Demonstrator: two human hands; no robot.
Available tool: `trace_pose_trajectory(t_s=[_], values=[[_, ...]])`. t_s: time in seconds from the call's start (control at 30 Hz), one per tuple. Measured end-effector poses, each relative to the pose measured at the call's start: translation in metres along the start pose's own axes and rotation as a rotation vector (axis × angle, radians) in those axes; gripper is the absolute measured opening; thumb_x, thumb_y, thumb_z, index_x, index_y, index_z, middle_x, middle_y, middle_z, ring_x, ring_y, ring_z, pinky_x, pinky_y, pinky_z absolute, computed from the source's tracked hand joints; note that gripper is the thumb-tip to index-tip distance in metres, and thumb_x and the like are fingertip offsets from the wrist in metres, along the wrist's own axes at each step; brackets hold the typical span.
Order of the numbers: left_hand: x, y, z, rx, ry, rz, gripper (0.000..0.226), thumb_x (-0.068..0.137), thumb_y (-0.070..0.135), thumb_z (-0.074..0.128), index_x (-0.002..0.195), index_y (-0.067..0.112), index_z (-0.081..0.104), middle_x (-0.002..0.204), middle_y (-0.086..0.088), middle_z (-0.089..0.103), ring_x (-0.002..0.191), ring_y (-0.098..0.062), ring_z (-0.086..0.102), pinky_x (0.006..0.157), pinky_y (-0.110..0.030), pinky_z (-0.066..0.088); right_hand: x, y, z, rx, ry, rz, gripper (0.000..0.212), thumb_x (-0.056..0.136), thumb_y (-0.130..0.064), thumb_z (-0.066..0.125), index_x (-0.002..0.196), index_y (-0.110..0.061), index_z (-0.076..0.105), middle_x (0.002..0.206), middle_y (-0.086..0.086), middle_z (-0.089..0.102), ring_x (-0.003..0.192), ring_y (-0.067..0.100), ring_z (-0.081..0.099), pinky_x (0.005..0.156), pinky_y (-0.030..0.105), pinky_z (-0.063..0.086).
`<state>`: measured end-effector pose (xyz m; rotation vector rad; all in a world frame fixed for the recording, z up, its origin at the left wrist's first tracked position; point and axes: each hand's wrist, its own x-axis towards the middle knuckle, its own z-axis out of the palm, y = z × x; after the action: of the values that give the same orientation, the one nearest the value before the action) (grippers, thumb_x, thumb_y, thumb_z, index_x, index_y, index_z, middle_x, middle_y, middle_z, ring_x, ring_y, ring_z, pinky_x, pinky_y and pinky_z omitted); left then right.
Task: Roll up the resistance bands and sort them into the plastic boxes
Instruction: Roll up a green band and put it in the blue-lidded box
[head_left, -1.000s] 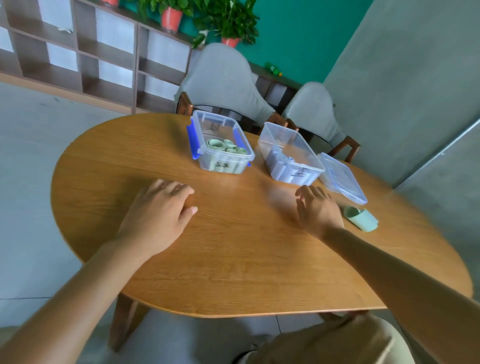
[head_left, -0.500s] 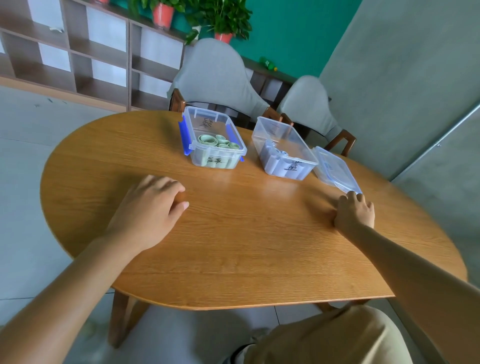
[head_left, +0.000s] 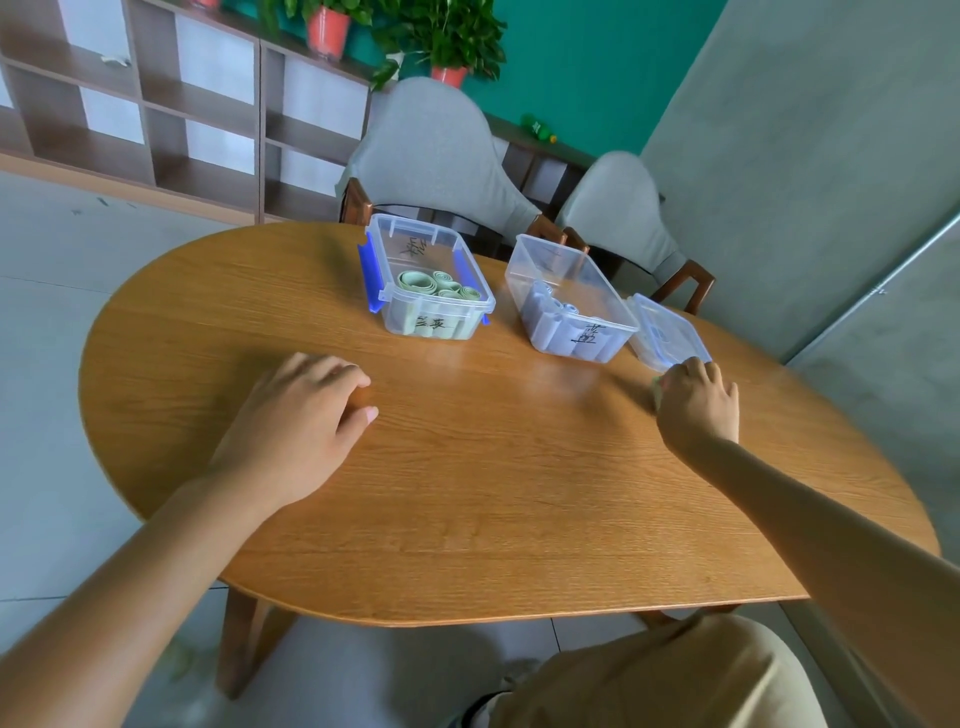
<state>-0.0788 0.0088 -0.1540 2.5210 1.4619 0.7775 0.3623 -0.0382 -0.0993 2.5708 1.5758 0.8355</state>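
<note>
A person sits at an oval wooden surface (head_left: 467, 493), seen from their own head looking down. Their left hand (head_left: 296, 431) rests palm down on the wood, fingers loosely bent and holding nothing. Their right hand (head_left: 698, 402) reaches out to the right, fingers curled over a pale green rolled band (head_left: 657, 385); only a sliver of it shows at the fingertips, so the grip itself is mostly hidden. This hand sits just beside a clear lid (head_left: 665, 330) lying flat on the wood.

Toward the far edge stand two clear plastic boxes, side by side and a little apart. The left box (head_left: 431, 312), which has blue clips, holds several pale green rolled bands (head_left: 434, 285) packed at its near end. The right box (head_left: 571, 322) holds pale bluish rolls (head_left: 550, 312), also at its near end. Each box carries a handwritten label on its front wall, too small to read.

Behind the surface stand two grey padded chairs (head_left: 436, 161), a wooden shelf unit (head_left: 156, 104), and potted plants (head_left: 447, 41) against a teal wall.
</note>
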Motion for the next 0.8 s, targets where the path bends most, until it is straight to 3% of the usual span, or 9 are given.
trace_pose_trajectory(t_s=[0.13,0.3,0.37,0.5,0.6,0.67,0.8], values=[[0.000,0.001,-0.001,0.002,-0.001,0.000,0.035,0.096,0.043,0.056,0.122,0.022,0.065,0.130,0.007,0.062,0.120,-0.023,0.051,0.096,-0.044,0.046,-0.005,-0.028,-0.021,0.275,0.055,-0.056,0.014,0.094,-0.012,0.057,0.106,-0.011,0.064,0.111,0.006,0.062,0.101,0.021,0.051,0.089,0.038,0.046],[0.002,0.001,0.000,-0.005,0.008,-0.002,0.034,0.096,0.043,0.056,0.121,0.023,0.065,0.129,0.007,0.062,0.120,-0.023,0.051,0.095,-0.044,0.047,-0.019,-0.073,-0.059,0.609,0.065,-0.114,0.017,0.101,-0.026,0.051,0.103,-0.016,0.064,0.115,0.001,0.061,0.108,0.017,0.051,0.091,0.037,0.049],[0.002,0.001,0.001,-0.006,0.003,-0.009,0.033,0.096,0.043,0.056,0.121,0.024,0.065,0.129,0.008,0.062,0.120,-0.022,0.051,0.096,-0.043,0.047,-0.027,-0.091,-0.074,0.713,0.062,-0.137,0.012,0.099,-0.022,0.054,0.104,-0.018,0.065,0.113,-0.002,0.062,0.108,0.015,0.054,0.090,0.032,0.050],[0.003,0.001,0.001,-0.089,0.069,0.011,0.022,0.096,0.038,0.056,0.103,0.024,0.072,0.115,0.010,0.069,0.107,-0.019,0.056,0.087,-0.039,0.049,-0.043,-0.124,-0.104,1.004,-0.067,-0.119,0.011,0.099,-0.019,0.056,0.103,-0.024,0.065,0.108,-0.009,0.066,0.099,0.008,0.060,0.084,0.021,0.047],[0.003,0.010,-0.004,-0.358,0.127,-0.071,0.026,0.098,0.038,0.054,0.093,0.024,0.076,0.102,0.016,0.072,0.090,-0.006,0.064,0.078,-0.033,0.052,-0.057,-0.147,-0.123,1.207,-0.164,-0.121,0.011,0.099,-0.019,0.058,0.101,-0.025,0.066,0.099,-0.017,0.067,0.091,-0.003,0.061,0.076,0.007,0.044],[0.003,0.021,-0.006,-0.601,0.085,-0.156,0.034,0.101,0.041,0.052,0.088,0.023,0.078,0.093,0.019,0.075,0.085,0.002,0.068,0.080,-0.032,0.055,-0.065,-0.159,-0.132,1.282,-0.197,-0.142,0.010,0.098,-0.016,0.059,0.100,-0.022,0.067,0.096,-0.016,0.067,0.089,-0.007,0.060,0.075,0.005,0.042],[0.005,0.046,-0.014,-1.287,-0.130,-0.395,0.052,0.105,0.043,0.041,0.095,0.007,0.077,0.094,-0.004,0.079,0.093,-0.019,0.073,0.087,-0.034,0.056,-0.077,-0.179,-0.143,1.336,-0.251,-0.230,0.011,0.098,-0.015,0.058,0.099,-0.022,0.066,0.097,-0.014,0.066,0.093,-0.001,0.059,0.080,0.008,0.040]])
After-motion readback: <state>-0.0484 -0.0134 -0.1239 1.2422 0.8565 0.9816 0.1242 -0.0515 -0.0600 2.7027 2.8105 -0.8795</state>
